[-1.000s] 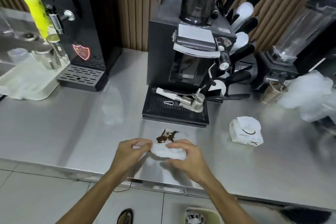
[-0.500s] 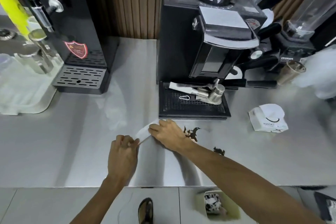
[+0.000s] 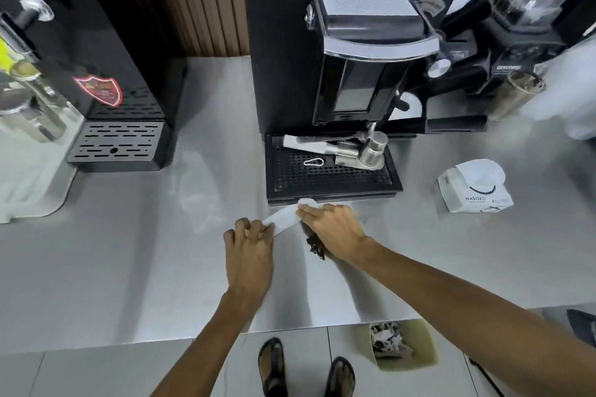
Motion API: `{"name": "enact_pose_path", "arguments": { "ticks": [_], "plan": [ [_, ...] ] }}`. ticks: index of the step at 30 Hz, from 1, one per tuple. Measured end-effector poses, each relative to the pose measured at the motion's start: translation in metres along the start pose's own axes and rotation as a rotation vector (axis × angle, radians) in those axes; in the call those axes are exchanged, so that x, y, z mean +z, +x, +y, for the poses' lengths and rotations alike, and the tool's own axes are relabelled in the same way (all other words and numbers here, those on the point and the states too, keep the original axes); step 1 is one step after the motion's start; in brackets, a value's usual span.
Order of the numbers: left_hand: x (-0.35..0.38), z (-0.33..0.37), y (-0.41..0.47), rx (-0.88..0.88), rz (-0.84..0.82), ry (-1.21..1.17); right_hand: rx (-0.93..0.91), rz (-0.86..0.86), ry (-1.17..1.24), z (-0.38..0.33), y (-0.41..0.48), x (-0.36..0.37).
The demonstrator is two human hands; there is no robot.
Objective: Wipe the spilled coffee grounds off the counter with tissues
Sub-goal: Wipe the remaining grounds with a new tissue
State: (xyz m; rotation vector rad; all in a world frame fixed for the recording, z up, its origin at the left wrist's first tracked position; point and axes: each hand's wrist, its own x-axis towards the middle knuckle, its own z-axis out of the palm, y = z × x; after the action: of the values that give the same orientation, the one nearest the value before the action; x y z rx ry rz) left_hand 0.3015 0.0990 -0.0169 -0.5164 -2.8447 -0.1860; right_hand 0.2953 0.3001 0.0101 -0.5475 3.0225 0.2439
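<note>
left hand [image 3: 250, 255] fingers pinch one tissue [image 3: 283, 219] end; right hand [image 3: 335, 229] fingers, flat, press the other at the drip tray [image 3: 332, 177] edge. coffee grounds [image 3: 316, 246] touch the right palm; counter [image 3: 129, 267] runs on toward lower left of frame.

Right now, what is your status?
Left hand pinches tissue end. Right hand presses tissue on counter. Grounds lie beside right hand. Drip tray close behind.

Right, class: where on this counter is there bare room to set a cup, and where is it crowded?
Free: the counter between the dispenser's drip tray and the coffee machine; between the tissue pack and the front edge. Crowded: before the machine's tray, where left hand, right hand, tissue and coffee grounds sit.
</note>
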Motion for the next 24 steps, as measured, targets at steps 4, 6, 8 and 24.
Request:
{"name": "enact_pose_path", "arguments": {
  "ticks": [4, 6, 8, 24],
  "plan": [
    [0.009, 0.018, 0.017, 0.059, 0.048, -0.071, 0.089, -0.009, 0.025, 0.019, -0.015, 0.000],
    [0.011, 0.026, 0.020, 0.132, 0.026, -0.122, 0.140, 0.004, 0.044, 0.028, -0.022, 0.001],
    [0.009, 0.033, 0.016, 0.205, 0.023, -0.165, 0.186, 0.063, 0.076, 0.035, -0.031, 0.001],
    [0.029, 0.035, 0.042, 0.256, -0.019, -0.174, 0.133, 0.351, 0.154, 0.063, -0.033, 0.052]
  ]
}}
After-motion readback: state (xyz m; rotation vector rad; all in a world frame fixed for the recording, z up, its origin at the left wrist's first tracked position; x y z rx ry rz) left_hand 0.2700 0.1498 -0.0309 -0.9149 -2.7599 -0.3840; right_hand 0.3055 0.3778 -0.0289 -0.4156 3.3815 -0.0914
